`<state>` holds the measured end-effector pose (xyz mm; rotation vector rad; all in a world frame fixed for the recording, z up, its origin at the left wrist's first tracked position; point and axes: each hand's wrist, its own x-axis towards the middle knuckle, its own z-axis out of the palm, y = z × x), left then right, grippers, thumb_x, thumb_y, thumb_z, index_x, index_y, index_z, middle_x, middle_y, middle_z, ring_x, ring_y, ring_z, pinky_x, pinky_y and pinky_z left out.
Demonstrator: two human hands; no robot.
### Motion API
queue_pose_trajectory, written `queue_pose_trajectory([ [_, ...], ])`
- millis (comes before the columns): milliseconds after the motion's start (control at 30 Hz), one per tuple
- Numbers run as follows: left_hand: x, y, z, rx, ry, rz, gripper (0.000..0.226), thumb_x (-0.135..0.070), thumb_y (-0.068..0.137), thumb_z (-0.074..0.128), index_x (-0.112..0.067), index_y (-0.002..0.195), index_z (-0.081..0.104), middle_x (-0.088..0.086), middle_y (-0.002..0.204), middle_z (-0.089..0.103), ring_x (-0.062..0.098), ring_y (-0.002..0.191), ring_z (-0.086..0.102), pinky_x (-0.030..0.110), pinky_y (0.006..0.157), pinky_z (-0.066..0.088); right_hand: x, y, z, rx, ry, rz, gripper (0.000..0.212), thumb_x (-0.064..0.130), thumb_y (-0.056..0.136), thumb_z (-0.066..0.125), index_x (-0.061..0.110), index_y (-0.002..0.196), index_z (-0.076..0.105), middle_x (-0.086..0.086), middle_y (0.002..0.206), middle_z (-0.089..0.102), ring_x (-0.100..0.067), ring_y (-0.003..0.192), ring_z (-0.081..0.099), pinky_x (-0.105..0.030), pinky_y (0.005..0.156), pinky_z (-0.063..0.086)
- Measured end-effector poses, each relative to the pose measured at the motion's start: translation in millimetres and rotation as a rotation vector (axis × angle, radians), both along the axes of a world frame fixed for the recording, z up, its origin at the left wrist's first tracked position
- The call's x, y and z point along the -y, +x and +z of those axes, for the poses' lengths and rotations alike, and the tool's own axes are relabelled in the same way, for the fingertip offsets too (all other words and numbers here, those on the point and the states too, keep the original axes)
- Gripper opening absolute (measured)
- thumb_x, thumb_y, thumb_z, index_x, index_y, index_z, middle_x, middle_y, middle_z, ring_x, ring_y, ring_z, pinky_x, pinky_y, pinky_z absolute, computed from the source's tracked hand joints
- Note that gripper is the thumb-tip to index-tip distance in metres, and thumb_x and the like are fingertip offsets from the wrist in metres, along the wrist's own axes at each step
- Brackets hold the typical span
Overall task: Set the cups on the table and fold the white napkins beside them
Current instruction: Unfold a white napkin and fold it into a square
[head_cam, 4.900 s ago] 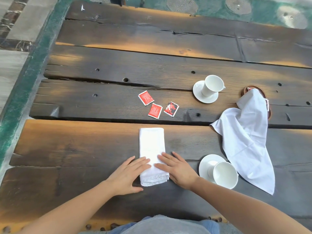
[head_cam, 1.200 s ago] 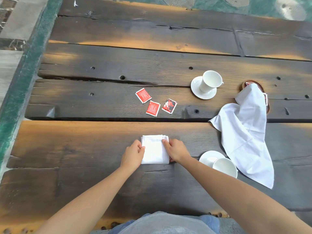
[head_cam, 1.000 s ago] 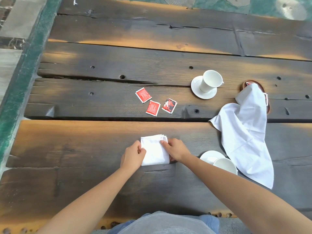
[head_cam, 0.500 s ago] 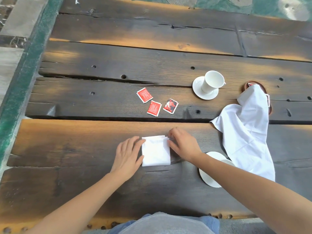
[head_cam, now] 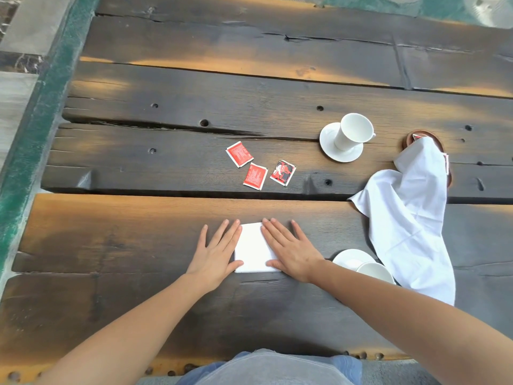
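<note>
Head view looks down on a dark, weathered plank table (head_cam: 138, 234) with orange-lit patches, cracks and bolt holes, filling most of the frame. A green-painted strip (head_cam: 36, 129) runs down the left edge, with grey paving (head_cam: 30, 20) beyond it in the upper left corner. A green surface with pale round shapes (head_cam: 444, 6) shows along the top right. Grey and blue clothing (head_cam: 272, 368) sits at bottom centre. Folded napkin (head_cam: 254, 248), a small white square, lies flat on the near plank just below frame centre. Left hand (head_cam: 218, 251) lies flat with fingers straight and slightly spread, its thumb side touching the napkin's left edge and the rest on the wood. Right hand (head_cam: 291, 251) is also flat and open, fingers straight, index side and thumb overlapping the napkin's right part. Neither hand grips anything. Near cup (head_cam: 376, 272) stands on its near saucer (head_cam: 349, 258) just right of the right wrist, partly hidden by the forearm. Unfolded napkin (head_cam: 410, 218) lies loose and crumpled at right, running from near that cup up onto a brown round dish (head_cam: 424, 132) and covering most of it. Far cup (head_cam: 354, 132) stands on the far saucer (head_cam: 330, 145) right of centre in the upper half, just left of the dish. Three red sachets (head_cam: 255, 176) lie scattered near frame centre, well above the folded napkin.
</note>
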<state>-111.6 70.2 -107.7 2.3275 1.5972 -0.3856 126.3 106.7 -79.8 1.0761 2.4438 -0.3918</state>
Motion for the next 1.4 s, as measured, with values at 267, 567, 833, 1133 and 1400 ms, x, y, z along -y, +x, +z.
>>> queue_pose_trajectory([
  [267, -1, 0, 17, 0.224, 0.010, 0.147, 0.069, -0.048, 0.095, 0.037, -0.022, 0.151, 0.005, -0.001, 0.161, 0.002, 0.021, 0.147, 0.007, 0.044, 0.118, 0.008, -8, 2, 6, -0.410, -0.120, -0.359, 0.064, 0.046, 0.095, 0.044, 0.021, 0.150, 0.021, 0.001, 0.159, 0.018, -0.016, 0.146, 0.016, -0.040, 0.117, 0.016],
  [567, 1, 41, 43, 0.640, -0.267, 1.047, 0.048, -0.024, 0.095, 0.047, -0.014, 0.139, 0.032, 0.002, 0.138, 0.049, 0.022, 0.122, 0.050, 0.047, 0.107, 0.033, 3, -3, 17, -0.635, -0.462, -1.368, 0.026, 0.015, 0.091, 0.052, 0.009, 0.112, 0.064, -0.005, 0.096, 0.070, -0.019, 0.079, 0.068, -0.026, 0.067, 0.052],
  [833, -12, 56, 45, 0.837, -0.442, 1.267, 0.038, -0.004, 0.092, 0.041, -0.002, 0.131, 0.040, 0.015, 0.129, 0.054, 0.028, 0.107, 0.055, 0.033, 0.079, 0.046, 0, -20, 34, -0.566, -0.657, -1.467, 0.024, 0.021, 0.095, 0.051, 0.008, 0.114, 0.060, -0.009, 0.098, 0.062, -0.020, 0.088, 0.059, -0.033, 0.073, 0.047],
  [1133, -5, 58, 58, 1.011, -0.588, 1.376, 0.024, -0.017, 0.096, 0.046, -0.008, 0.118, 0.043, 0.014, 0.120, 0.059, 0.025, 0.096, 0.058, 0.035, 0.074, 0.049, 4, -20, 47, -0.624, -0.816, -1.555, 0.009, 0.017, 0.097, 0.045, 0.014, 0.096, 0.054, -0.002, 0.080, 0.058, -0.019, 0.080, 0.055, -0.034, 0.080, 0.045],
  [1400, -24, 84, 88, 1.166, -0.607, 1.332, 0.026, -0.022, 0.098, 0.046, -0.012, 0.122, 0.048, 0.009, 0.121, 0.061, 0.025, 0.109, 0.058, 0.043, 0.097, 0.046, -11, 24, 72, -0.838, -0.917, -1.589, 0.015, 0.017, 0.097, 0.049, 0.018, 0.083, 0.052, 0.004, 0.073, 0.062, -0.007, 0.060, 0.062, -0.027, 0.062, 0.051],
])
